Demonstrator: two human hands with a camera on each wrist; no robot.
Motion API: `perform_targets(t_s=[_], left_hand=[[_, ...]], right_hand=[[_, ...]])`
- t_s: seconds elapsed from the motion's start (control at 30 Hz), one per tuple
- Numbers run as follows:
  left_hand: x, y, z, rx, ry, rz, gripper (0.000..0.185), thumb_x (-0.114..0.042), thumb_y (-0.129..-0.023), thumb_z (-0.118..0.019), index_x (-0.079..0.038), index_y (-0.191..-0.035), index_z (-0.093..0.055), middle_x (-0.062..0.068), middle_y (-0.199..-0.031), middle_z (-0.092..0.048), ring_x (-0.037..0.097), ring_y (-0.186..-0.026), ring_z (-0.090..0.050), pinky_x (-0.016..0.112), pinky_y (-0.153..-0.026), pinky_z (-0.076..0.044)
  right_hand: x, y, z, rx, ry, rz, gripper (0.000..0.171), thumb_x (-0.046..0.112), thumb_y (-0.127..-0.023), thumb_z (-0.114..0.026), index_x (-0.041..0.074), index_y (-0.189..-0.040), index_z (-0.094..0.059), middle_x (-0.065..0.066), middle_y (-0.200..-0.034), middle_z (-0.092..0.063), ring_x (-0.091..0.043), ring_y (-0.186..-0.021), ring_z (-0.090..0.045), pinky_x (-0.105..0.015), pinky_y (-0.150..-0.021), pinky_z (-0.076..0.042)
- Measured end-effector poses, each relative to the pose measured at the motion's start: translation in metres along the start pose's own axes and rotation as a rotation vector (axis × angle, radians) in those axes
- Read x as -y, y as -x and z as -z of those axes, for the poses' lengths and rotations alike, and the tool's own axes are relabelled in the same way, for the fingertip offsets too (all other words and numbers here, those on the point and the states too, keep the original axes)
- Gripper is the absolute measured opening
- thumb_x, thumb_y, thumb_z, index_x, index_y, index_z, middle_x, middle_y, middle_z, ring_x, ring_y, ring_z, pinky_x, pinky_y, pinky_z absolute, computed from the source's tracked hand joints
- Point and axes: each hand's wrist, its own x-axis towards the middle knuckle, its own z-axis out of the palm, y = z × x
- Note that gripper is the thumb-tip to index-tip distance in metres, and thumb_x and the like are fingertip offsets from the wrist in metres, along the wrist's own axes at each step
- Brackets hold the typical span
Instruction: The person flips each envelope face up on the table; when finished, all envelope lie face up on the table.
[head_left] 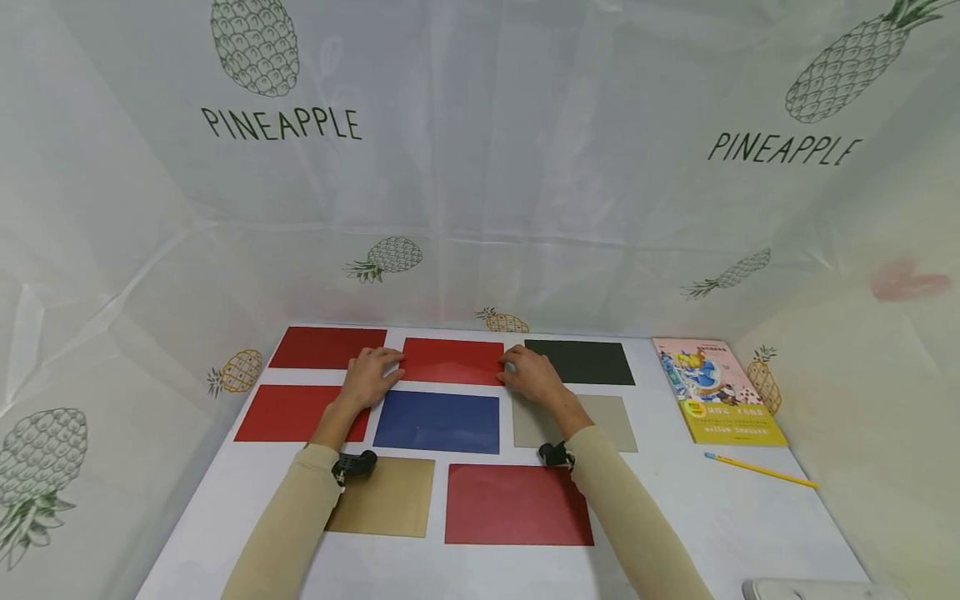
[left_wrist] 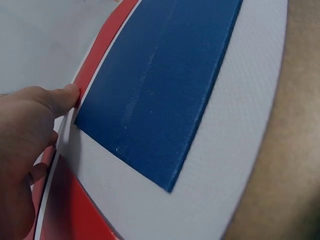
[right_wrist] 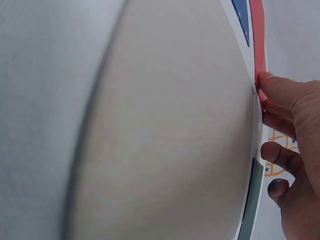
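Observation:
At the back middle of the white table, a flat bright red card [head_left: 453, 361] lies between both hands. My left hand [head_left: 369, 375] holds it by its left edge, fingertips at the rim; in the left wrist view the thumb [left_wrist: 65, 97] presses on the red strip. My right hand [head_left: 531, 375] pinches the card's right edge, with thumb [right_wrist: 280, 90] and finger close together at its corner in the right wrist view. Directly in front lies a blue card [head_left: 437, 422]. A dark red card [head_left: 318, 347] sits left of my left hand, a dark green one [head_left: 588, 362] right of my right hand.
More flat cards lie around: red [head_left: 288, 412] and beige [head_left: 611, 417] under the forearms, gold [head_left: 393, 496] and dull red [head_left: 517, 504] nearer. A picture book [head_left: 716, 387] and a yellow pencil [head_left: 765, 472] lie at right. A pineapple-printed curtain [head_left: 480, 167] surrounds the table.

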Motion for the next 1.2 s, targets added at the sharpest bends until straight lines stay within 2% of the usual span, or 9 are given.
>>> perform_targets(t_s=[0.4,0.67,0.8,0.97,1.1,1.2], left_hand=[[-0.001,-0.001,0.002,0.006,0.004,0.010,0.042,-0.027,-0.096,-0.069,-0.009,-0.134,-0.066,0.014,-0.138,-0.060,0.038,-0.127,-0.047,0.057,-0.094,-0.038],[-0.002,0.000,0.003,0.017,0.003,0.011,0.041,-0.027,-0.097,-0.068,-0.009,-0.133,-0.066,0.014,-0.138,-0.059,0.039,-0.128,-0.046,0.058,-0.093,-0.037],[-0.002,0.000,0.002,0.022,0.007,0.014,0.041,-0.027,-0.097,-0.068,-0.010,-0.134,-0.065,0.014,-0.138,-0.059,0.039,-0.128,-0.046,0.057,-0.093,-0.037],[0.000,0.001,0.002,0.023,0.038,0.019,0.041,-0.026,-0.098,-0.065,-0.009,-0.135,-0.064,0.015,-0.139,-0.058,0.040,-0.129,-0.045,0.059,-0.095,-0.037],[0.005,0.000,0.003,0.004,0.080,0.021,0.040,-0.025,-0.099,-0.064,-0.008,-0.136,-0.063,0.017,-0.140,-0.058,0.042,-0.130,-0.044,0.062,-0.096,-0.036],[0.002,0.001,0.005,-0.014,0.104,0.015,0.040,-0.025,-0.099,-0.064,-0.008,-0.136,-0.063,0.016,-0.139,-0.057,0.040,-0.128,-0.045,0.060,-0.095,-0.036]], right_hand=[[0.003,0.000,0.002,-0.011,0.007,0.000,0.040,0.037,-0.095,-0.069,0.017,-0.129,-0.069,-0.003,-0.131,-0.062,-0.024,-0.116,-0.062,-0.051,-0.094,-0.047],[0.001,0.002,0.001,-0.034,-0.001,0.032,0.037,0.037,-0.095,-0.069,0.016,-0.127,-0.070,-0.003,-0.129,-0.063,-0.024,-0.116,-0.062,-0.049,-0.088,-0.048],[-0.001,0.003,0.000,-0.042,0.001,0.036,0.037,0.037,-0.096,-0.068,0.016,-0.126,-0.070,-0.003,-0.129,-0.064,-0.024,-0.117,-0.062,-0.050,-0.090,-0.048],[0.001,0.004,0.005,-0.031,-0.022,0.021,0.038,0.037,-0.096,-0.067,0.016,-0.127,-0.070,-0.004,-0.129,-0.063,-0.025,-0.118,-0.061,-0.051,-0.094,-0.048],[0.001,0.005,0.010,-0.028,-0.039,0.014,0.039,0.038,-0.096,-0.067,0.016,-0.128,-0.069,-0.004,-0.128,-0.063,-0.026,-0.118,-0.061,-0.052,-0.096,-0.047],[-0.003,0.008,0.013,-0.045,-0.036,0.011,0.039,0.038,-0.096,-0.068,0.017,-0.128,-0.069,-0.003,-0.128,-0.063,-0.026,-0.119,-0.061,-0.053,-0.095,-0.047]])
